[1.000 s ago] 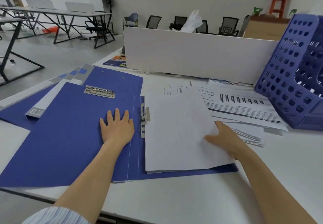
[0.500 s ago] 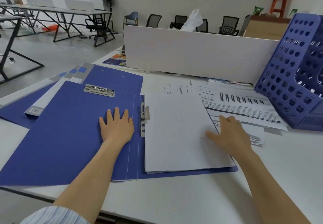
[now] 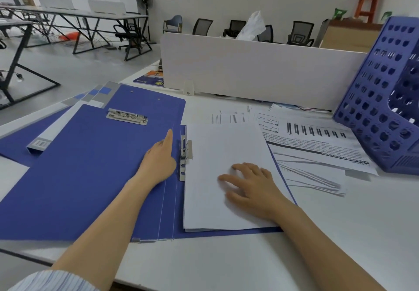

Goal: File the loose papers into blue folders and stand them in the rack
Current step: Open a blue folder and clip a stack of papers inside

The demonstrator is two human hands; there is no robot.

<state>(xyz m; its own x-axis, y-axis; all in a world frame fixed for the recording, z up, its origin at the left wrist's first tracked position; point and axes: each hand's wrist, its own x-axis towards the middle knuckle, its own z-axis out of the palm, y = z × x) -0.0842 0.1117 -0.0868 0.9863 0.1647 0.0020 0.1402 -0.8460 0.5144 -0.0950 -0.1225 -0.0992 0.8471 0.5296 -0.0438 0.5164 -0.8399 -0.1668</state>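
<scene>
While the left hand (image 3: 158, 161) rests edge-on, fingers together, on the open blue folder (image 3: 90, 172) beside its spring clip (image 3: 186, 154), the right hand (image 3: 251, 186) presses spread fingers on the white paper stack (image 3: 222, 154). Light, limp, slippery sheets; grip the stiff folder's spine. Loose papers (image 3: 317, 145) lie at two o'clock, before the rack (image 3: 371, 118).

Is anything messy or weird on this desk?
Yes, a bit. The loose papers lie in a crooked, fanned-out heap beside the blue rack, some poking out from under others. The white stack in the open folder sits straight, under the right hand. Nothing looks spilled or torn.
</scene>
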